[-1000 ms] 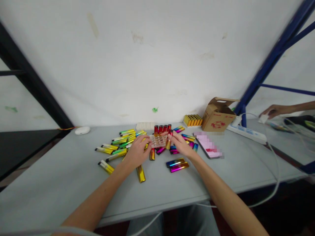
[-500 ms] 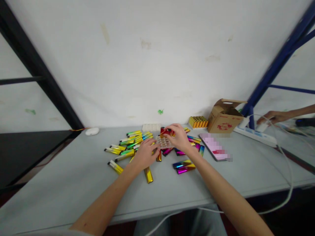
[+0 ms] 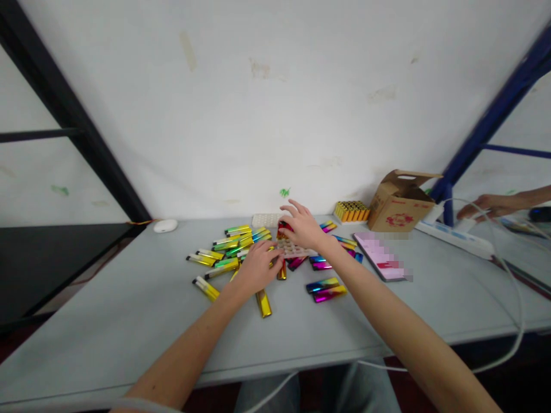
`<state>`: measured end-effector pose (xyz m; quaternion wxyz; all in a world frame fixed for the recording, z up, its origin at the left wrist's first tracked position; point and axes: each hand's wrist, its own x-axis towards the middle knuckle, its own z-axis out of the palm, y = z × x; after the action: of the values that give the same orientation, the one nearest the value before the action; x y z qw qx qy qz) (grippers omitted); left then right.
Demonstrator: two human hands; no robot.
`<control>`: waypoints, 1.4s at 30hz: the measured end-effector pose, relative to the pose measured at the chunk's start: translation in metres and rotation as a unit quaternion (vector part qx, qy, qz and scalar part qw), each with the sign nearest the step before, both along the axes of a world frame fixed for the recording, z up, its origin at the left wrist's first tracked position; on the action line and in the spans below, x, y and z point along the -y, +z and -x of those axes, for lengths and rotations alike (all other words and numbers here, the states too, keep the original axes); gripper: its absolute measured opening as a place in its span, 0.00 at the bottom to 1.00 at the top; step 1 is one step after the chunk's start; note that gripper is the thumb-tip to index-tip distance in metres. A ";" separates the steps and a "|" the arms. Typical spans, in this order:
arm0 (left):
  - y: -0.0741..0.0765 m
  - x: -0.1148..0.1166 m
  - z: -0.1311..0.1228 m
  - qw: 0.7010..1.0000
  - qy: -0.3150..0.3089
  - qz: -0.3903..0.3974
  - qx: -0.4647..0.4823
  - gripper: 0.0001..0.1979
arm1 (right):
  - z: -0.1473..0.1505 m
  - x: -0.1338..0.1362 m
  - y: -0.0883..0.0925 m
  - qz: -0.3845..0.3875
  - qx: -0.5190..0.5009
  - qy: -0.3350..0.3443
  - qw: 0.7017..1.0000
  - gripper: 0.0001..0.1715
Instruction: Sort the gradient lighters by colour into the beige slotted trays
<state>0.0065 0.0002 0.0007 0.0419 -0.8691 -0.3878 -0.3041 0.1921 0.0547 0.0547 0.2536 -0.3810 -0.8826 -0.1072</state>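
A white tray with rows of holes (image 3: 297, 250) lies in the middle of the desk among shiny lighters. My left hand (image 3: 259, 265) has its fingers curled at the tray's left edge, gripping it. Over the tray, my right hand (image 3: 303, 226) has its fingers spread, with the thumb beside red lighters (image 3: 284, 230) standing at the tray's back left. Whether the thumb touches them is unclear. Yellow and green lighters (image 3: 224, 264) are scattered to the left. Purple and blue ones (image 3: 328, 292) lie to the right, and a gold one (image 3: 264, 304) lies in front.
A second white tray (image 3: 266, 220) lies against the wall. Behind on the right are a block of orange lighters (image 3: 352, 212) and an open cardboard box (image 3: 398, 203). A phone (image 3: 381, 258), a power strip (image 3: 456, 240) and a white case (image 3: 165, 226) lie nearby. Another person's hand (image 3: 484, 205) is far right.
My right hand has gone from a pinch on a red lighter to spread fingers and lifted slightly. My left hand stays at the tray. The whole view has shifted slightly.
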 end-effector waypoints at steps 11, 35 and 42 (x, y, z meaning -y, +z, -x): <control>-0.001 0.000 0.000 1.000 0.003 0.013 0.009 0.11 | -0.003 -0.004 -0.004 0.000 -0.080 -0.031 0.996 0.19; 0.008 -0.002 0.004 0.996 0.024 0.020 0.083 0.10 | -0.073 0.064 -0.015 0.314 -0.088 0.040 0.945 0.08; 0.007 -0.001 0.003 0.997 0.022 0.008 0.078 0.08 | -0.061 0.078 -0.015 0.368 -0.029 0.035 0.929 0.22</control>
<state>0.0040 0.0013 0.0072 0.0110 -0.8342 -0.4113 -0.3671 0.2528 -0.0230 0.0400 0.1248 -0.4194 -0.8651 0.2451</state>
